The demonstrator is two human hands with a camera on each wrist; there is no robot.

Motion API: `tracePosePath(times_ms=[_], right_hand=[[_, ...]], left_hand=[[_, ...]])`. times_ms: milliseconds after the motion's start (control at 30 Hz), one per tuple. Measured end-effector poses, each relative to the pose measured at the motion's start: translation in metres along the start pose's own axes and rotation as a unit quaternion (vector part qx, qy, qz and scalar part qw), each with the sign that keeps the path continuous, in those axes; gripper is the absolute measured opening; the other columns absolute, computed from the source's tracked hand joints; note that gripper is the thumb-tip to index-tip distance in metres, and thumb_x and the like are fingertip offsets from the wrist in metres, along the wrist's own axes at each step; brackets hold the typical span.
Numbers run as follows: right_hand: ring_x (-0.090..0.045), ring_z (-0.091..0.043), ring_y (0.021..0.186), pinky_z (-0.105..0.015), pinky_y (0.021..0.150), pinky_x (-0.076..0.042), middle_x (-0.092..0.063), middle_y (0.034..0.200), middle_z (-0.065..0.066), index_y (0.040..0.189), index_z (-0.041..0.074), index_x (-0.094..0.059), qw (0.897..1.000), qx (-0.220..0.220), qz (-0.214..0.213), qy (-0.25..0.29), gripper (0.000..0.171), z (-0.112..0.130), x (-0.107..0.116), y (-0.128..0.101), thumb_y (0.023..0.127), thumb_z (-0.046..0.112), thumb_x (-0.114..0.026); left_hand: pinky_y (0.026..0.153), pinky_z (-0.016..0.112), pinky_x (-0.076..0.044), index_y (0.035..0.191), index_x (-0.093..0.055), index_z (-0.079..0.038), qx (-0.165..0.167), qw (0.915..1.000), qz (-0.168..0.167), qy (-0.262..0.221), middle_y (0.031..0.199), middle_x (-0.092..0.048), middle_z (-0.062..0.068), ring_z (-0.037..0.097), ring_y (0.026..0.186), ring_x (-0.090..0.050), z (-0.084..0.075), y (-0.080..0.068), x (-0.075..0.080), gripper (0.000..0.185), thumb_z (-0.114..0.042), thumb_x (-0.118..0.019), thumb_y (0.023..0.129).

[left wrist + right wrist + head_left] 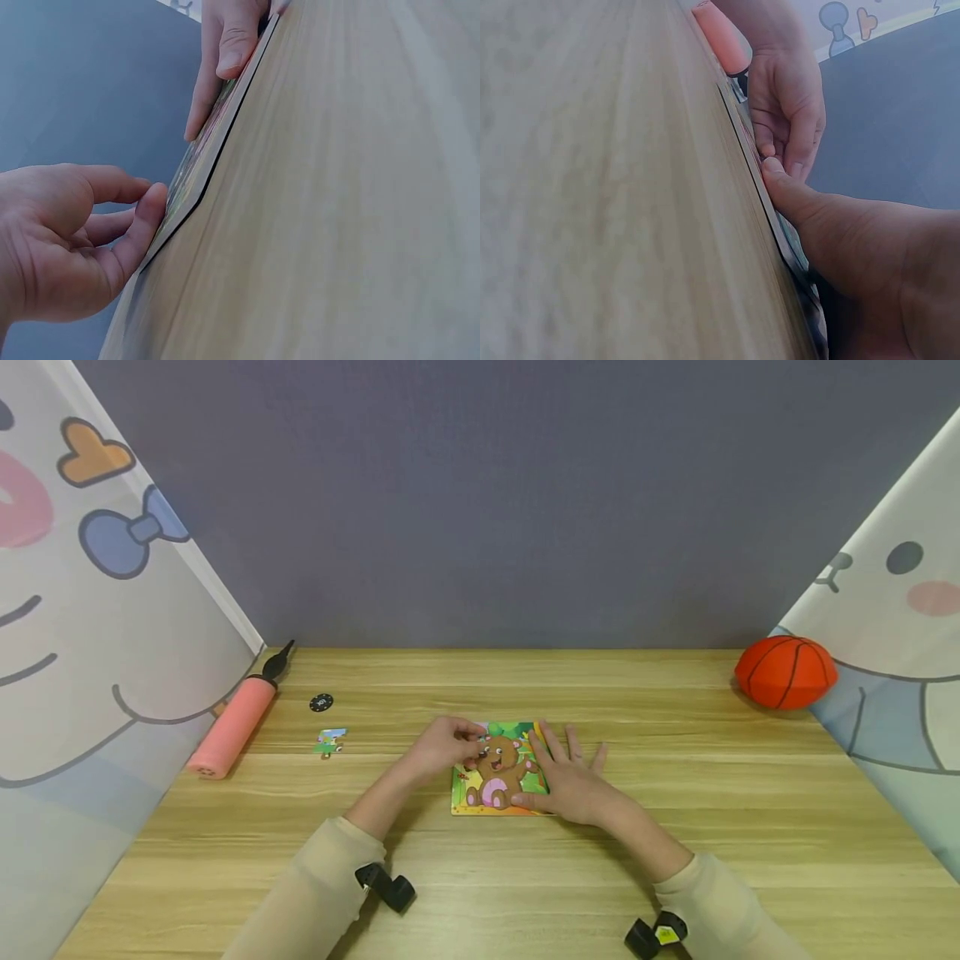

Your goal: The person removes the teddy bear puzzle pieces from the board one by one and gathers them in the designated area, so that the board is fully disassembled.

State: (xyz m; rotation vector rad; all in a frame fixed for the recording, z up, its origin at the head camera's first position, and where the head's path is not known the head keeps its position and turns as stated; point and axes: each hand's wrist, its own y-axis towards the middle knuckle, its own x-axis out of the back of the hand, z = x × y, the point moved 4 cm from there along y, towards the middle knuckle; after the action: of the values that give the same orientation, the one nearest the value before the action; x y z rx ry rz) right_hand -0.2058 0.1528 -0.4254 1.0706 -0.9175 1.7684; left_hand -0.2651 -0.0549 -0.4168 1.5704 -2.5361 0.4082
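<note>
Bear jigsaw puzzle board (495, 772) flat on wooden table (675, 827), centre, just in front of both forearms. Left hand (442, 747) at board's upper-left corner, fingers curled, tips on the picture near bear's head; whether a piece sits pinched under the tips, can't tell. In left wrist view, left hand (67, 240) curled w/ thumb tip touching board edge (196, 176), other fingers bent in toward palm. Right hand (570, 777) laid flat on board's right side, fingers straight & spread, pointing away from body, holding nothing, just pressing down. In right wrist view, right hand (855, 255) w/ thumb on board surface (757, 161), close to left hand's fingertips (791, 161).

Loose puzzle piece (330, 741), blue/green, on table left of board, well apart from hands. Small black disc (321, 702) behind it. Pink hand pump (236, 722) w/ black nozzle along left edge by printed curtain (90, 610). Orange basketball (785, 672), somewhat flattened, at far right corner. Grey wall (487, 502) behind table.
</note>
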Motion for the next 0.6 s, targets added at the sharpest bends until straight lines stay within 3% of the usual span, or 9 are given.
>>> tracePosePath(times_ms=[300, 600], right_hand=[[0.011, -0.054, 0.146, -0.085, 0.096, 0.013, 0.006, 0.168, -0.014, 0.163, 0.008, -0.008, 1.0, 0.005, -0.003, 0.003, 0.11, -0.0009, 0.0007, 0.0001, 0.088, 0.072, -0.059], [0.011, -0.054, 0.146, -0.085, 0.096, 0.012, 0.006, 0.168, -0.014, 0.163, 0.008, -0.009, 1.0, 0.005, -0.001, 0.002, 0.109, 0.0009, 0.0011, 0.0001, 0.089, 0.071, -0.059]], left_hand=[[0.065, 0.031, -0.059, 0.121, -0.066, 0.01, 0.018, 0.9996, -0.012, 0.02, 0.093, -0.056, 0.013, 0.019, 0.073, -0.065, -0.0007, 0.0026, -0.0037, 0.026, 0.001, -0.066, 0.096], [0.065, 0.03, -0.057, 0.119, -0.065, 0.005, 0.018, 0.9996, -0.015, 0.013, 0.103, -0.054, 0.013, 0.019, 0.079, -0.063, 0.0017, 0.0031, -0.0045, 0.026, 0.005, -0.066, 0.092]])
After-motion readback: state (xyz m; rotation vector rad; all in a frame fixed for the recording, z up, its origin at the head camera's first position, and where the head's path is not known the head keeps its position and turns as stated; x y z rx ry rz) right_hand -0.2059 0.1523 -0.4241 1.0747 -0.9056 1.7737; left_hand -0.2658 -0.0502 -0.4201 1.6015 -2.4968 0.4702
